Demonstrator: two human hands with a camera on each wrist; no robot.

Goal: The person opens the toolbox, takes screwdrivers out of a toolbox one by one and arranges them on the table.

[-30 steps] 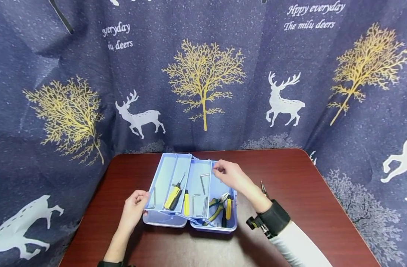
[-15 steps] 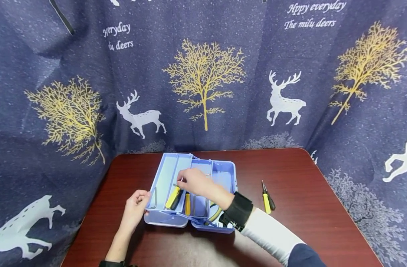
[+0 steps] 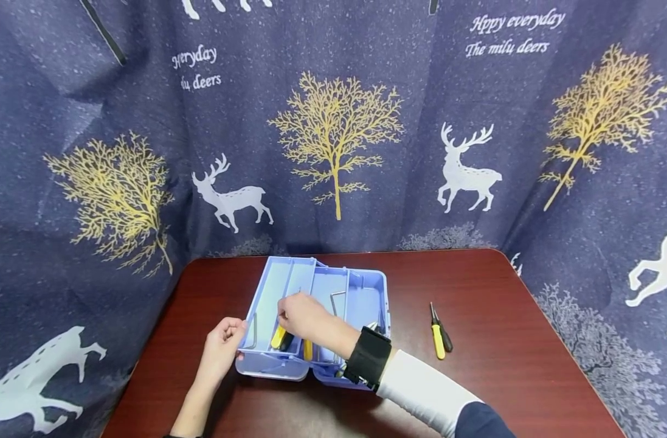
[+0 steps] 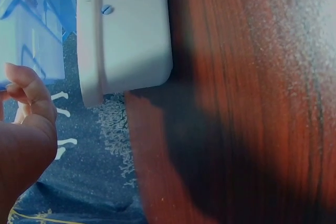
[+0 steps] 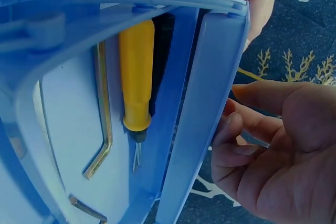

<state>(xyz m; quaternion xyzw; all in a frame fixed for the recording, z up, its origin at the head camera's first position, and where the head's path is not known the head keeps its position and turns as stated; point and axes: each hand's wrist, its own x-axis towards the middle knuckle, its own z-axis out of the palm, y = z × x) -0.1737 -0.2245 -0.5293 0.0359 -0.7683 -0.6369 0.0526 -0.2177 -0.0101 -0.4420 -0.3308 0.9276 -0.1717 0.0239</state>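
A blue toolbox stands open, its upper tray point(image 3: 270, 286) folded out to the left. My left hand point(image 3: 218, 350) pinches the tray's front left corner, beside a hex key point(image 3: 255, 330). Over the tray's right compartment reaches my right hand point(image 3: 307, 317), fingers curled, right above a yellow-handled screwdriver point(image 3: 278, 337) with a dark handle beside it. The tray wall point(image 5: 197, 93) hides the tips of those fingers in the right wrist view, and I cannot tell whether they hold it. Another yellow screwdriver point(image 5: 137, 72) and a bent hex key point(image 5: 105, 108) lie in the middle tray.
The box's deep right compartment point(image 3: 366, 298) holds pliers point(image 3: 374, 327), partly covered by the right forearm. On the red-brown table point(image 3: 508, 340), right of the box, lie a yellow screwdriver point(image 3: 438, 342) and a black-handled tool point(image 3: 446, 340). A patterned curtain point(image 3: 366, 231) hangs behind.
My right hand has swung from above the deep right compartment leftward to the upper tray, then lower and nearer the screwdriver's handle. My left hand keeps its grip on the tray corner.
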